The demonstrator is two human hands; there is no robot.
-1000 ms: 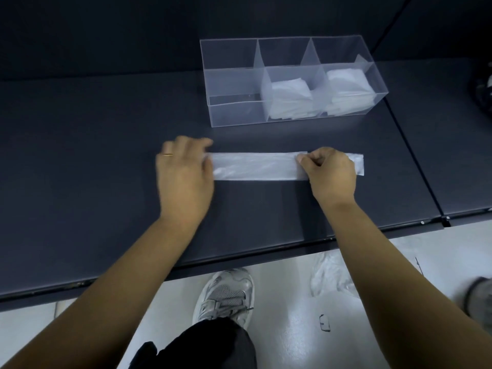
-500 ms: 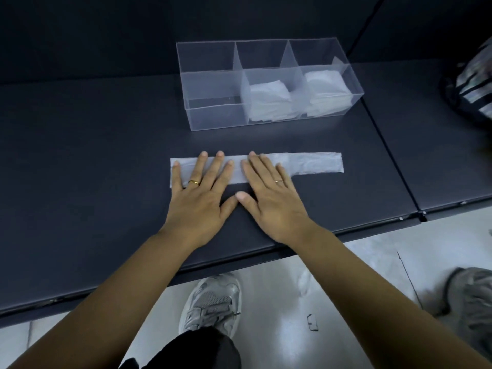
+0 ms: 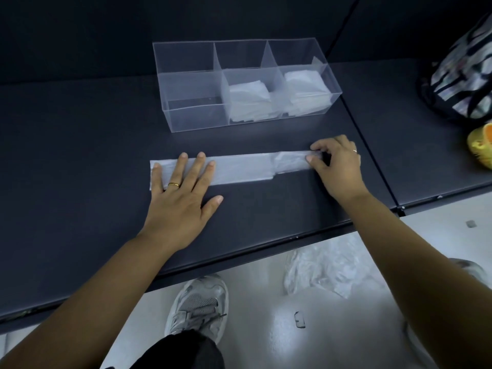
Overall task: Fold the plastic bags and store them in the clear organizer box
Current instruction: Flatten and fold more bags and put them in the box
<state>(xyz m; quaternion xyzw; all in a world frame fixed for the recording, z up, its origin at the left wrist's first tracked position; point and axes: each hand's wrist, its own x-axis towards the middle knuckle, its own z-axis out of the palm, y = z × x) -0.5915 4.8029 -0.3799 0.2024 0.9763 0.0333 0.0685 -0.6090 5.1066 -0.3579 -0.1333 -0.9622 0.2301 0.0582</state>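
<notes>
A plastic bag, folded into a long narrow white strip, lies flat on the dark table. My left hand rests flat on the strip's left end, fingers spread. My right hand pinches the strip's right end between thumb and fingers. Behind the strip stands the clear organizer box with three compartments. Folded white bags fill the middle and right compartments; the left one holds nothing.
A patterned bag and a yellow-orange object sit at the right on the adjoining table. More loose plastic bags lie on the white floor below the table edge, beside my shoe.
Both hands were flat at the strip's middle. My right hand has slid to the right end and pinched it; my left hand has shifted toward the left end.
</notes>
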